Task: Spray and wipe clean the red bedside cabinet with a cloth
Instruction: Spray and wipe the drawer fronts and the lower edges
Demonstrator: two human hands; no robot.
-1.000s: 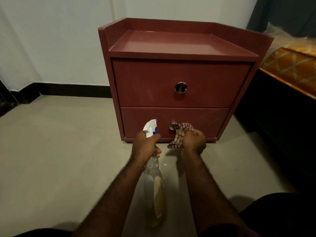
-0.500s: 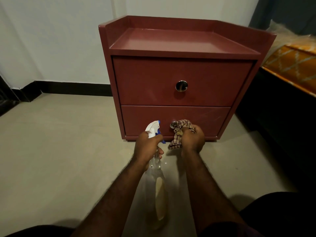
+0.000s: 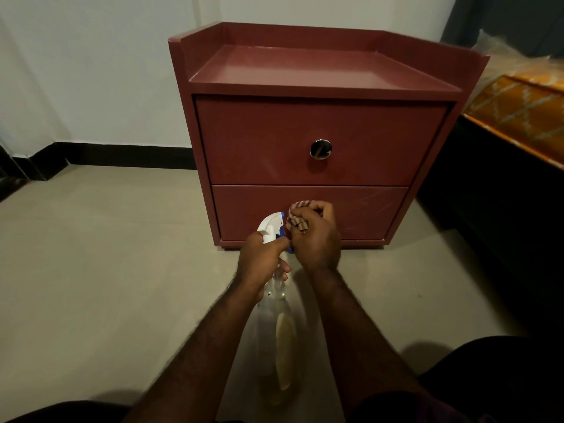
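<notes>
The red bedside cabinet (image 3: 320, 123) stands on the floor against the wall, with two drawers and a round metal knob (image 3: 320, 149) on the upper one. My left hand (image 3: 259, 264) grips the neck of a clear spray bottle (image 3: 282, 340) with a white and blue trigger head (image 3: 271, 227). My right hand (image 3: 317, 239) holds a bunched checked cloth (image 3: 300, 206) in front of the lower drawer, right beside the spray head. The lower drawer's knob is hidden behind my right hand.
A bed with an orange patterned cover (image 3: 525, 108) and a dark frame stands close to the cabinet's right side. Beige floor (image 3: 106, 254) spreads to the left. A black skirting (image 3: 122, 154) runs along the white wall. My dark-clothed knees show at the bottom corners.
My right hand has moved left with the cloth, bunching it tighter, and now touches the spray head. The camera view has shifted slightly; the left hand and bottle stay about where they were.
</notes>
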